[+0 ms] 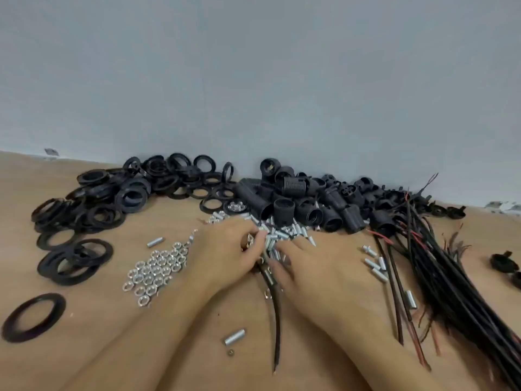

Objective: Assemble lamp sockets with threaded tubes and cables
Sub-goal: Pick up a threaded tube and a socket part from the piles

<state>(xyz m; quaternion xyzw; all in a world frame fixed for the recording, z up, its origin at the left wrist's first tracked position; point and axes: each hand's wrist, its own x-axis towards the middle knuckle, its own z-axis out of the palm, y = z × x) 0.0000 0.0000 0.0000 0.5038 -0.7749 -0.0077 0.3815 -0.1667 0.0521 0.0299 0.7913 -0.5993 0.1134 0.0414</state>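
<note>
1. A black cable (275,309) lies on the desk (197,320) between the two hands, its near end pointing toward the viewer and its far end hidden under the fingers; a threaded tube (269,278) appears to be slipped onto it just below the hands.
2. The left hand (225,249) is curled in a grip on small metal parts, apparently a tube and a nut, at the edge of the heap of threaded tubes (284,234); exactly what is pinched cannot be told.
3. The right hand (313,263) is laid over the cable with fingers spread fairly straight, pressing or sorting rather than clasping.
4. The step in hand is judged to be the threading of a tube onto the cable, early in one unit's assembly.
5. The next move is judged to call for a socket from the pile of black lamp sockets (307,201) behind the tubes, with the tube end lined up squarely to its thread.
6. Hex nuts (156,270) are spread to the left, black rings (93,201) beyond them, and a cable bundle (439,266) to the right.
7. No brand, label or writing can be read anywhere.
</note>
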